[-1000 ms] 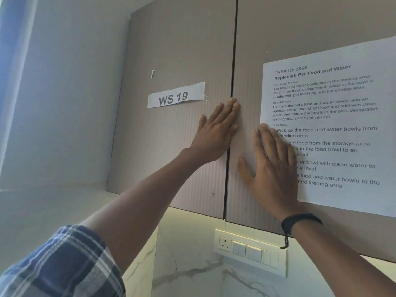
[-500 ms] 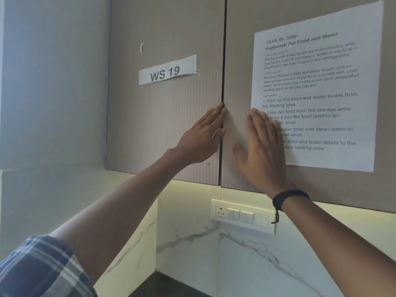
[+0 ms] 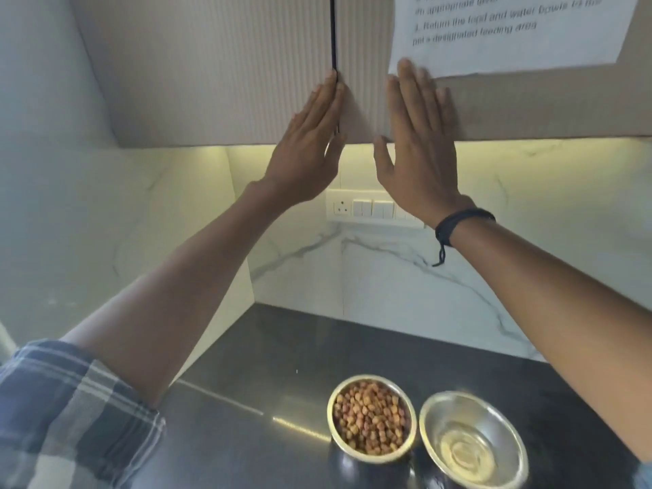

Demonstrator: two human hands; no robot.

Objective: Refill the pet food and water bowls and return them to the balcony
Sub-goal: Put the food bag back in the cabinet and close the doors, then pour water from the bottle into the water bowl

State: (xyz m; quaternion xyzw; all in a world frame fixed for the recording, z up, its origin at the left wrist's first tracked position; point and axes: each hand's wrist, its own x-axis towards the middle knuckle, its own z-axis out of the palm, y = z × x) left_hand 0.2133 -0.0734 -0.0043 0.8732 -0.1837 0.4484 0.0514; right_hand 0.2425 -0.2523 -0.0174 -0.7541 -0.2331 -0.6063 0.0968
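Head view, looking up at a wall cabinet and down over a dark counter (image 3: pixel 268 351).

Hands: the left hand (image 3: pixel 307 146) is laid flat with its fingers straight and together. The fingertips lie along the dark seam between the left cabinet door (image 3: pixel 211 65) and the right cabinet door (image 3: pixel 363 47). The right hand (image 3: pixel 420 146) is likewise flat, fingers straight and slightly spread, against the right door. Its fingertips reach the lower left corner of a printed sheet (image 3: pixel 501 40) fixed to that door. The two hands are apart from each other and hold nothing. The heels of both palms extend below the bottom edge of the doors. A black wristband (image 3: pixel 462 220) with a loose tail sits on the right wrist, and a blue and white checked sleeve (image 3: pixel 63 414) covers the left upper arm.

Writing: only the foot of the sheet is in view and the print is blurred. Legible: "appropriate level", then "Return the food and water bowls to the pet's designated feeding area". No brand marks can be read.

Task items: the steel food bowl (image 3: pixel 330 414) stands on the counter, low in the view and right of centre, filled with brown kibble (image 3: pixel 370 421). The steel water bowl (image 3: pixel 494 411) stands just beside it on the right, and their rims are nearly touching. It appears to contain shallow clear liquid, though this cannot be confirmed.

Surroundings: a white switch plate (image 3: pixel 363 208) with a socket is mounted on the white veined wall (image 3: pixel 388 277) below the cabinet.
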